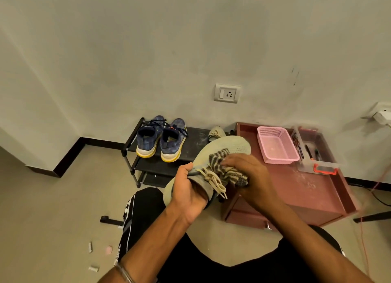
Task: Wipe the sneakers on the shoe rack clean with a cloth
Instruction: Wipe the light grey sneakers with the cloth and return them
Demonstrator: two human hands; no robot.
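My left hand (189, 190) grips a pale grey-green sneaker (230, 147) by its collar, sole turned up towards me, cream laces dangling. My right hand (249, 172) holds a striped brown-and-beige cloth (220, 158) bunched against the sneaker's side. The black shoe rack (196, 143) stands against the wall beyond. On its top shelf sits a pair of blue sneakers (160, 138) with white and yellow soles. The toe of a second pale sneaker (215, 132) shows behind the held one.
A reddish-brown low cabinet (296, 189) stands right of the rack, carrying a pink basket (276, 144) and a clear box with pens (315, 155). A wall socket (227, 93) is above. Cables trail at the right. Small scraps lie on the floor at the lower left.
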